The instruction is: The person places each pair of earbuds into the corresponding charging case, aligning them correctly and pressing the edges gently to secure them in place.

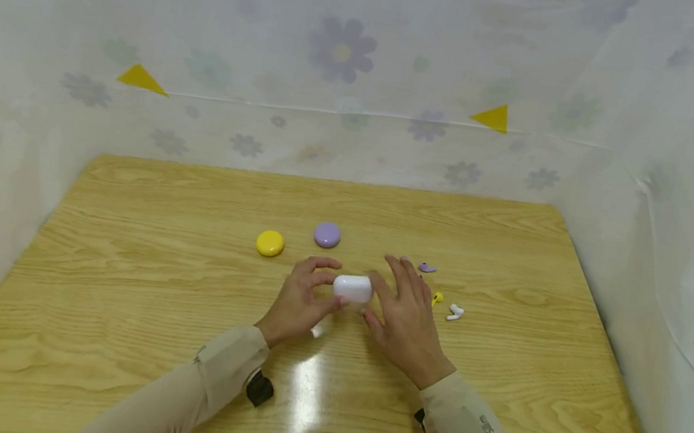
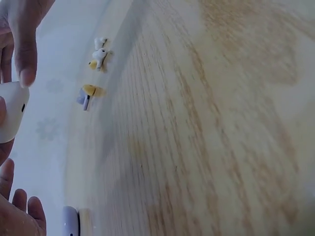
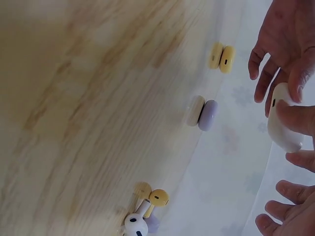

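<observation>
- the floral sheeting rises behind the bench and along its sides, perhaps to screen off whatever lies beyond.
- the bench spreads wide and flat below it, so the small things can lie on it without much risk of rolling away.
- the left hand pinches one end of the white case, thumb on the near face and fingers behind; that seems to give a steady grip from its side.
- the right hand pinches the other end with thumb and index finger, its remaining fingers spread away, probably to leave most of the shell uncovered.
- the white case sits between the two hands, lifted off the bench; holding it by both ends likely stops it twisting.
- the yellow case and purple case rest beyond the left hand, near each other but apart, presumably grouped as cases and out of the hands' way.
- the white earbud, yellow earbud and purple earbud lie past the right hand, on the opposite side from those cases, which looks like sorting by kind; the hand hides part of that patch, so i cannot count them all.
</observation>
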Demonstrator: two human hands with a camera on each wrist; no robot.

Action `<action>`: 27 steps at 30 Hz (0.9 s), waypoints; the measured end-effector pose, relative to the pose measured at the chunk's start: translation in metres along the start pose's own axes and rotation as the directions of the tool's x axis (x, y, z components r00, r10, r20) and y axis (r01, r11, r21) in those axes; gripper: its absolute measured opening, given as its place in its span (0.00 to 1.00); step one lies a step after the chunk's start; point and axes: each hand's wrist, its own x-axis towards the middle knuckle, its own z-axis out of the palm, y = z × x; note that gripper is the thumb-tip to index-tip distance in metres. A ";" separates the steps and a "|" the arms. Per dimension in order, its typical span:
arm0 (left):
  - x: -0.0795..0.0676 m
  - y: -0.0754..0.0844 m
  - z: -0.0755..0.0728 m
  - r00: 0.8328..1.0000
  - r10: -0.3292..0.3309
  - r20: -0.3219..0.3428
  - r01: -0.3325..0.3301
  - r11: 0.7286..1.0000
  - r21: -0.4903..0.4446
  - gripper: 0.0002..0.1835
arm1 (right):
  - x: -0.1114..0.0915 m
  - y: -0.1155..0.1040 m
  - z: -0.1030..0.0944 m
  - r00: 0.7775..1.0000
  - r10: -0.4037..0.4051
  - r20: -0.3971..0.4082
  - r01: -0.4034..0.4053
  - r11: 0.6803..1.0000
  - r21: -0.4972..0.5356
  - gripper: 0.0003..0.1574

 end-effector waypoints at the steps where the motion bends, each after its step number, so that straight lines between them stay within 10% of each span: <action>1: 0.001 0.000 0.000 1.000 0.004 -0.005 -0.004 1.000 0.003 0.12 | 0.000 0.001 0.000 1.000 -0.004 -0.015 0.004 1.000 0.022 0.37; 9: 0.003 -0.001 -0.002 0.999 0.020 -0.031 -0.020 1.000 -0.012 0.13 | 0.005 0.013 0.000 0.993 -0.037 -0.112 0.055 0.986 0.156 0.27; 27: 0.005 -0.004 0.004 0.999 0.019 -0.027 -0.020 0.999 -0.044 0.13 | 0.014 0.009 0.003 1.000 0.018 0.018 -0.022 0.965 0.262 0.14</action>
